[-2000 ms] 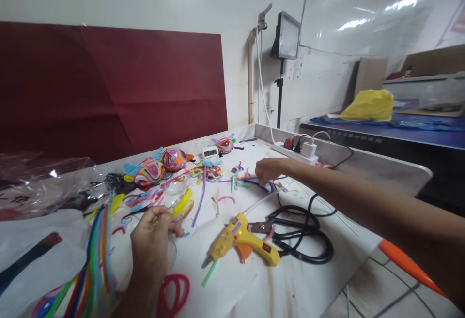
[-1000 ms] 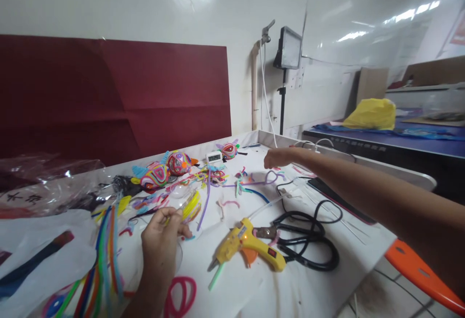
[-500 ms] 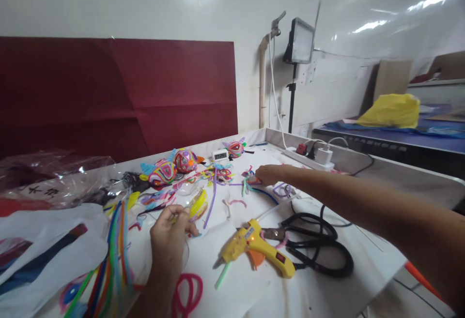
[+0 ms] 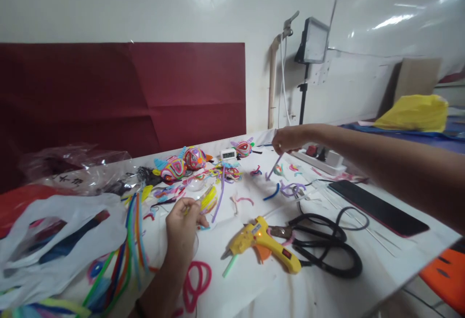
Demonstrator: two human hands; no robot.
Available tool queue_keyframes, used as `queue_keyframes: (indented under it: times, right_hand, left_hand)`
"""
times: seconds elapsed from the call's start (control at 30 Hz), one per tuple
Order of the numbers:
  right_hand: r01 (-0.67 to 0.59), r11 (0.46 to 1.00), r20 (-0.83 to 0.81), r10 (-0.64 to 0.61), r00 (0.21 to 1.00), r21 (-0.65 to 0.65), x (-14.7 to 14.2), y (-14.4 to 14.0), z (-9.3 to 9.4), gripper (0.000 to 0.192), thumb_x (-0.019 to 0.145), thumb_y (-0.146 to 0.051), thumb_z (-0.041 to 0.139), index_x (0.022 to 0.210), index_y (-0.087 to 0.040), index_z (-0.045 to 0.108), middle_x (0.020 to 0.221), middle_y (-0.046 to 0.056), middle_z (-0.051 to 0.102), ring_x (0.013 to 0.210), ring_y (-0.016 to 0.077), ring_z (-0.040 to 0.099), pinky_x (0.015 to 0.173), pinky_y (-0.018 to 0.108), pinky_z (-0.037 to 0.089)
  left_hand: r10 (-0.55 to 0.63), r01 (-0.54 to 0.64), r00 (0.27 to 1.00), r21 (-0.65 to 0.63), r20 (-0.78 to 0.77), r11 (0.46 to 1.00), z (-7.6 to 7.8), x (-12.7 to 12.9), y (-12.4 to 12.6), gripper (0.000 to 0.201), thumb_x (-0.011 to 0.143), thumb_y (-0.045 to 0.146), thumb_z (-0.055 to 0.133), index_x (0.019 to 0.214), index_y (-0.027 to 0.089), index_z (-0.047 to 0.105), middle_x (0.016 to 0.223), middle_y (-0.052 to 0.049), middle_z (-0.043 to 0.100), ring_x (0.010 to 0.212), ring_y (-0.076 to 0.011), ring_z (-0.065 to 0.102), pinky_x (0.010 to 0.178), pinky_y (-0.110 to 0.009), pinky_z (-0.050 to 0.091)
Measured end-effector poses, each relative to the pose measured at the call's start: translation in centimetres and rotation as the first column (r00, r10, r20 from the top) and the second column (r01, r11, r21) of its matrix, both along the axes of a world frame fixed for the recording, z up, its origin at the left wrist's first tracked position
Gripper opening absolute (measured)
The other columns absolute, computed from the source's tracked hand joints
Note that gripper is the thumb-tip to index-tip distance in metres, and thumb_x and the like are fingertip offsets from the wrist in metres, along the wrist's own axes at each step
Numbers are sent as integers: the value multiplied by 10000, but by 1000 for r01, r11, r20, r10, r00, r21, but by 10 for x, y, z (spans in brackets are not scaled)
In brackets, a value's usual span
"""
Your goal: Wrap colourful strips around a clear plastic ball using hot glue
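My left hand (image 4: 184, 226) is closed on a clear plastic piece with yellow pipe cleaner (image 4: 209, 199) coiled on it, held above the table's left-middle. Farther off to the right, the fingers of my right hand (image 4: 288, 140) pinch a purple pipe cleaner (image 4: 275, 167) that slants down toward the tabletop. Beneath that hand lie short coloured pieces, among them a blue pipe cleaner (image 4: 271, 191) and a purple coil (image 4: 293, 189). Another purple pipe cleaner (image 4: 218, 199) lies just right of my left hand. A clear plastic dome (image 4: 196, 184) rests behind it.
A yellow glue gun (image 4: 261, 243) lies in front beside black-handled scissors (image 4: 330, 252). At the right are a dark phone (image 4: 378, 206) and a power strip (image 4: 319, 160). Several decorated fish-like balls (image 4: 195, 158) and a small clock (image 4: 228, 154) stand at the back. Plastic bags (image 4: 65, 240) cover the left.
My right hand has risen from the pile of pieces and moved right, lifting the purple pipe cleaner. The view has turned slightly left, bringing the phone out from behind the arm. My left hand keeps its hold.
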State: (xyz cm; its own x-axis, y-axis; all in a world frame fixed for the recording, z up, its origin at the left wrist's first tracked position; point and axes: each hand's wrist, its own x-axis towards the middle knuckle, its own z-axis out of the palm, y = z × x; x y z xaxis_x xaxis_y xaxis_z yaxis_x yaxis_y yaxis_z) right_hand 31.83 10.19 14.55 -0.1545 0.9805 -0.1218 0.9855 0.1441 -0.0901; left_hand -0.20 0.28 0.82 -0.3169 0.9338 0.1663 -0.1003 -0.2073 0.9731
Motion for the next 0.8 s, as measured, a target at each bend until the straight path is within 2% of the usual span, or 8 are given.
queue_keyframes:
  times: [0.17, 0.33, 0.4, 0.47, 0.6, 0.67, 0.73, 0.8]
  right_hand:
    - [45, 997, -155, -34, 987, 68, -6, -11, -2, 128, 728, -172, 637, 652, -130, 732, 449, -10, 562, 415, 112, 520, 442, 232, 418]
    - [15, 990, -366, 38, 930, 142, -12, -28, -2, 186, 756, -146, 617, 880, -143, 755, 635, 19, 684, 553, 116, 607, 559, 234, 528]
    - [-38, 984, -526, 126, 841, 175, -19, -37, 0, 189, 744, -186, 672, 914, -163, 754, 683, 25, 710, 611, 130, 636, 611, 256, 562]
    - [-66, 962, -699, 238, 675, 263, -30, -50, 2, 186, 718, -253, 738, 884, -169, 755, 687, 30, 714, 611, 139, 640, 610, 279, 574]
    - [52, 839, -795, 491, 356, 541, -63, -85, 0, 216, 720, -350, 777, 833, -169, 744, 748, 37, 712, 581, 116, 626, 539, 254, 549]
    - [84, 767, -755, 596, 276, 636, -78, -105, -7, 221, 779, -381, 741, 861, -177, 728, 801, 45, 713, 657, 138, 668, 528, 244, 542]
    - [96, 716, -714, 657, 240, 691, -89, -122, -15, 219, 850, -393, 677, 905, -183, 706, 818, 47, 712, 723, 157, 690, 565, 257, 554]
    - [152, 612, -628, 723, 289, 776, -95, -135, -24, 168, 907, -352, 615, 939, -204, 689, 810, 29, 703, 729, 148, 680, 614, 273, 554]
  left_hand:
    - [-32, 33, 999, -11, 37, 999, -2, 1, 0, 244, 593, 372, 639, 676, 189, 502, 376, 84, 500, 322, -94, 492, 397, -183, 336]
    - [-57, 59, 993, -14, 100, 998, -6, -3, 2, 256, 612, 373, 659, 685, 177, 511, 445, 79, 527, 346, -83, 508, 401, -178, 339]
    - [-67, 70, 989, -14, 132, 997, -6, -4, 2, 268, 610, 373, 673, 691, 179, 506, 453, 83, 527, 347, -82, 507, 408, -182, 356]
    - [-71, 73, 984, -6, 161, 997, -6, -5, 2, 274, 602, 366, 684, 687, 181, 501, 449, 87, 521, 343, -79, 497, 409, -184, 363]
    - [-65, 65, 981, 4, 180, 998, -2, -4, 1, 271, 593, 357, 691, 678, 180, 505, 445, 80, 526, 344, -83, 492, 407, -192, 374]
    - [-64, 65, 980, 1, 186, 998, -1, -4, 0, 271, 587, 351, 696, 679, 182, 506, 447, 77, 531, 343, -87, 494, 409, -200, 387]
    - [-68, 68, 980, 2, 186, 998, 0, -4, 0, 274, 582, 350, 700, 676, 184, 503, 449, 77, 532, 343, -89, 499, 412, -204, 395]
    - [-68, 68, 983, 8, 171, 998, 0, -4, 0, 276, 581, 355, 699, 670, 184, 502, 454, 75, 535, 345, -88, 502, 412, -202, 394]
